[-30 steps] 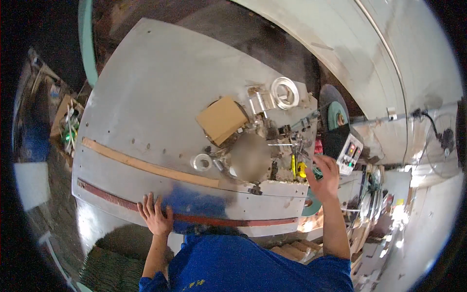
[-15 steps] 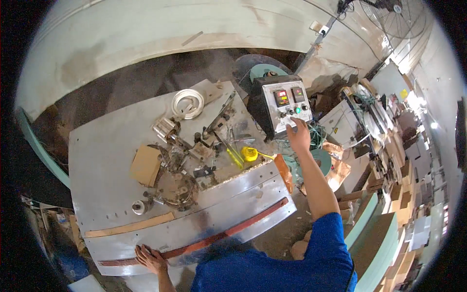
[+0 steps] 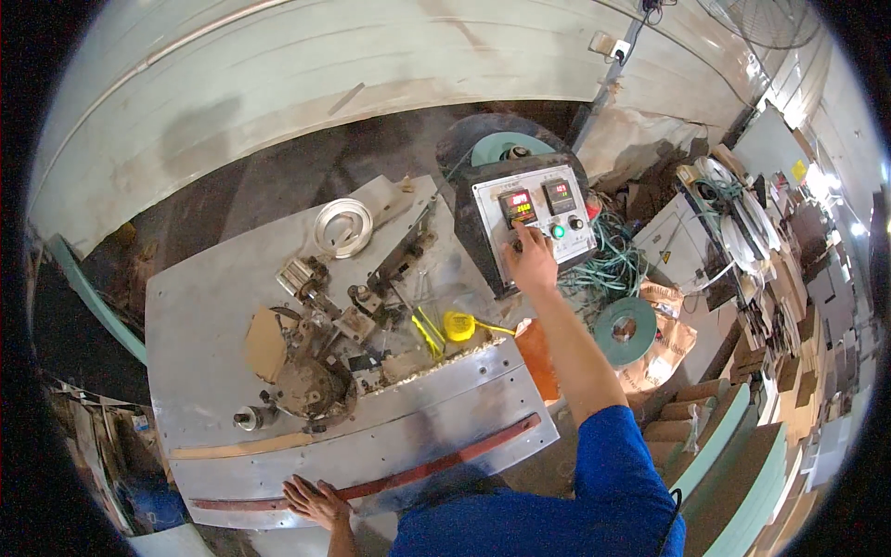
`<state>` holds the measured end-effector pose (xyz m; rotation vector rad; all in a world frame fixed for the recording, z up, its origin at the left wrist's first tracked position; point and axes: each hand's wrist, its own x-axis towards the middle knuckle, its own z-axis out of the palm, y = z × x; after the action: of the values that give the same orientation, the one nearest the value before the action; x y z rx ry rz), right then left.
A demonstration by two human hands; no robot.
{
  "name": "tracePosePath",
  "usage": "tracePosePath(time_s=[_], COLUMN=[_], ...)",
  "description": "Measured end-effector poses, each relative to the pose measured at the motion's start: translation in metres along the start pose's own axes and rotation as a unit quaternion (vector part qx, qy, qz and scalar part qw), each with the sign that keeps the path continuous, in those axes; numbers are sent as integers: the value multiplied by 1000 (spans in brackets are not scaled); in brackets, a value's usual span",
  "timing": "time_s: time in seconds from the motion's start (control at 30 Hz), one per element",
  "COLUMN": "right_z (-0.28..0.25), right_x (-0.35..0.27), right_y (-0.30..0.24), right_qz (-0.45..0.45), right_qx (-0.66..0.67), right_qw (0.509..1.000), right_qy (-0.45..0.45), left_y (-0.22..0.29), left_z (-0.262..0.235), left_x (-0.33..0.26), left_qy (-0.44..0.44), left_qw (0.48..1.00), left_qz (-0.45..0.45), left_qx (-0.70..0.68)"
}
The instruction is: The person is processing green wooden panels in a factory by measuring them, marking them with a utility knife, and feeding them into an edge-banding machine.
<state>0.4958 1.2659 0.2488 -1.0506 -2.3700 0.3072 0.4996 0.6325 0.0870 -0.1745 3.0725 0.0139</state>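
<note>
My right hand (image 3: 533, 262) reaches up to the slanted face of a control box (image 3: 582, 243). Its fingers are stretched out and apart, with a fingertip against the panel just below the left digital display (image 3: 518, 206). They cover some of the controls there; a green-lit button (image 3: 557, 231) and a black knob (image 3: 576, 224) show beside them. At the near edge of the metal table (image 3: 209, 348), my left hand (image 3: 317, 504) lies flat with fingers spread. It rests over a long reddish-brown strip (image 3: 436, 472) set along the tabletop and holds nothing.
A greasy machine mechanism (image 3: 316, 381) stands mid-table, near a round metal ring (image 3: 343, 228) and a yellow tape measure (image 3: 458, 326). Right of the table are a green tape roll (image 3: 625, 331), tangled green strips (image 3: 608, 255) and stacked boards (image 3: 742, 473). A wall runs behind.
My right hand has moved left across the panel, from below the buttons to beneath the left display. My left hand stays flat on the near edge. The whole view has shifted slightly.
</note>
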Motion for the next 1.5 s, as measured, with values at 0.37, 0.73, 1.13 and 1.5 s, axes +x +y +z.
tracePosePath(time_s=[0.37,0.73,1.13,1.5], right_z=[-18,-3,-9,-47], right_x=[1,-4,3,-51], right_y=[-8,0,4,4], right_qz=[-5,-105,-102,-103], right_qx=[-82,-63,-52,29], right_qw=[996,992,993,994], right_qy=[-45,30,-9,23], left_y=[29,0,2,9], left_z=[-40,8,9,0], left_x=[-1,1,-4,-6], left_qy=[-53,138,131,147], left_qw=[998,983,986,983], left_qz=[-33,101,94,109], left_qx=[-20,-59,-42,-26])
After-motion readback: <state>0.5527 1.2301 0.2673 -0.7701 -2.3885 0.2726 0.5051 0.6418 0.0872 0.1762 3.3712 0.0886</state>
